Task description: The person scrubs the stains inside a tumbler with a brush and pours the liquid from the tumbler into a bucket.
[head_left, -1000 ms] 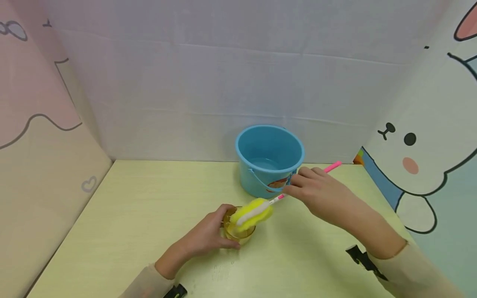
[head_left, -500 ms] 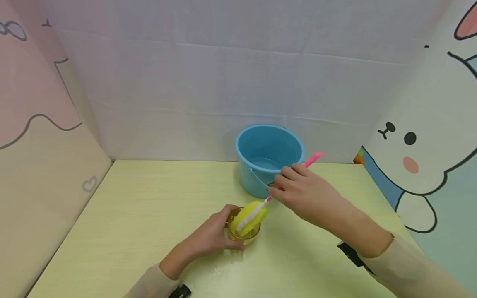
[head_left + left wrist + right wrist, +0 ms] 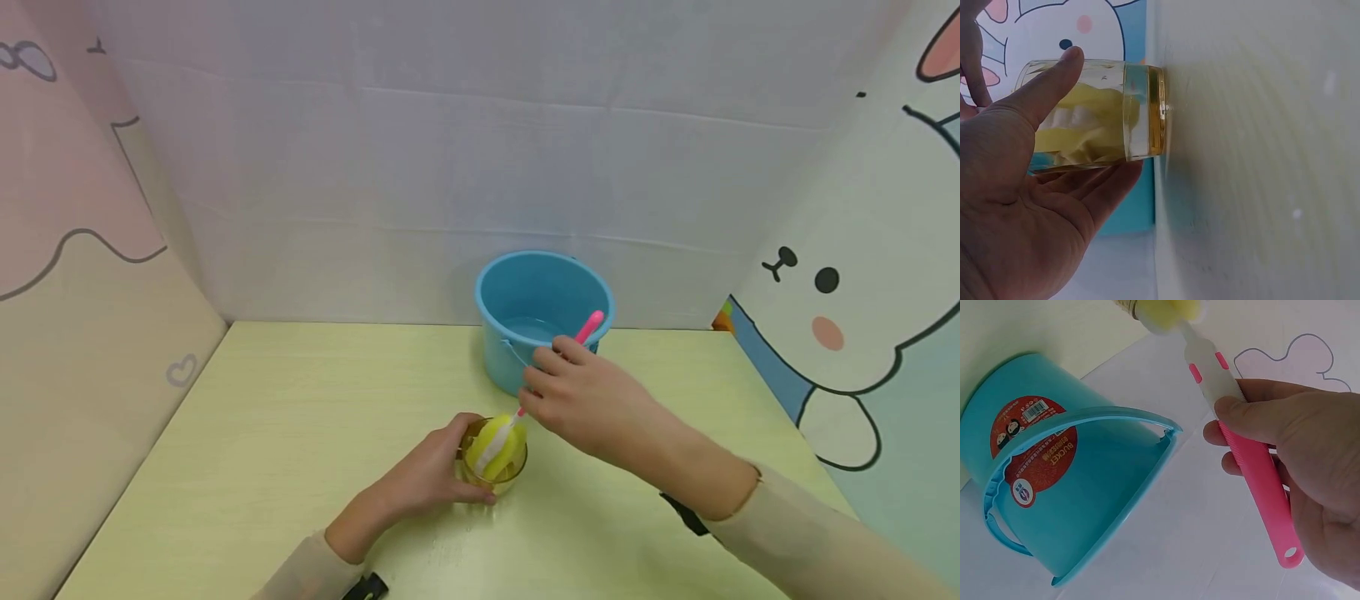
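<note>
Midway between the left and right edges of the table, well in from the far one, the left hand is clamped round a clear amber cup standing upright. The right hand clasps a tilted brush by its pink handle, its yellow-and-white sponge head inside the cup; a blue bucket stands near the far edge.

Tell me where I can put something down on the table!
The biggest bare patch of table lies between the left wall and the left hand. A smaller one lies between the bucket, the right arm and the bunny wall. The middle is crowded: glass, brush, right hand and bucket are close together.
</note>
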{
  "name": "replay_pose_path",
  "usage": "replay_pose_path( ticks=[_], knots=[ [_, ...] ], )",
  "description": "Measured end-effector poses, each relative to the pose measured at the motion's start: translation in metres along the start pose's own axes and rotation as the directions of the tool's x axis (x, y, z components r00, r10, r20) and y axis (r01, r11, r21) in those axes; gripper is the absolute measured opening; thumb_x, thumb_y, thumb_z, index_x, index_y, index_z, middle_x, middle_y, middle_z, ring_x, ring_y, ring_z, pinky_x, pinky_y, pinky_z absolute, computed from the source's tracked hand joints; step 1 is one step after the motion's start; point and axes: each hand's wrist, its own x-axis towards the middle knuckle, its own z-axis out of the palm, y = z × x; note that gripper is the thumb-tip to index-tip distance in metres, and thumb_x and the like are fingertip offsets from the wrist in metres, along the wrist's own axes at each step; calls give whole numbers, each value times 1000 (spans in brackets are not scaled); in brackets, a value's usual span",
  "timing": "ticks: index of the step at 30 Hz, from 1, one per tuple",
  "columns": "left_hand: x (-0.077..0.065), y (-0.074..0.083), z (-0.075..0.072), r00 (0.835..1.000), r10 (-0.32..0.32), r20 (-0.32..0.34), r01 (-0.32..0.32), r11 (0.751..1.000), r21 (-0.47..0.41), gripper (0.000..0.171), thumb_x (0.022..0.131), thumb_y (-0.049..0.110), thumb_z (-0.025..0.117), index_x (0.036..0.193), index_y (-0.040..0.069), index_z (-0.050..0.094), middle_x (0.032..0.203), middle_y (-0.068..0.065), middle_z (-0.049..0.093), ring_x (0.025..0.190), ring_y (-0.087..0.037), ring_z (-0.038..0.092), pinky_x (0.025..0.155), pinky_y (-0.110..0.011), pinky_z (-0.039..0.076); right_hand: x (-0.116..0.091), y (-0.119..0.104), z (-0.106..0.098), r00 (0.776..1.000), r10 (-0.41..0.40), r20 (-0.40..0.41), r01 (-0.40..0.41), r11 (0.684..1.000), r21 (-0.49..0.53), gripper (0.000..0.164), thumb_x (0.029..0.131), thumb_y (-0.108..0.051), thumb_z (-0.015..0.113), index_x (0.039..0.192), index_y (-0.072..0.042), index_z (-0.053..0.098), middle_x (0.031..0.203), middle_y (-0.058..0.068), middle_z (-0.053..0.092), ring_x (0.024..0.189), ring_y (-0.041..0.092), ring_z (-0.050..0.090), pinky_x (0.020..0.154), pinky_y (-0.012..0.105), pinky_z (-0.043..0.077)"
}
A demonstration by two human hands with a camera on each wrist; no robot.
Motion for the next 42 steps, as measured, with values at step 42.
replay_pose_path(
  ticks=[42],
  knots=[
    [-1, -4, 0, 1000, -11, 8, 11, 1000, 4, 90, 81, 37, 96, 150, 9, 44, 133, -2, 64, 119, -18, 62, 105, -42, 52, 21, -11, -5, 989, -88, 115, 97, 993, -71, 28, 84, -32, 92, 101, -21, 74, 101, 6, 66, 106, 27, 52, 99, 41, 39]
  ],
)
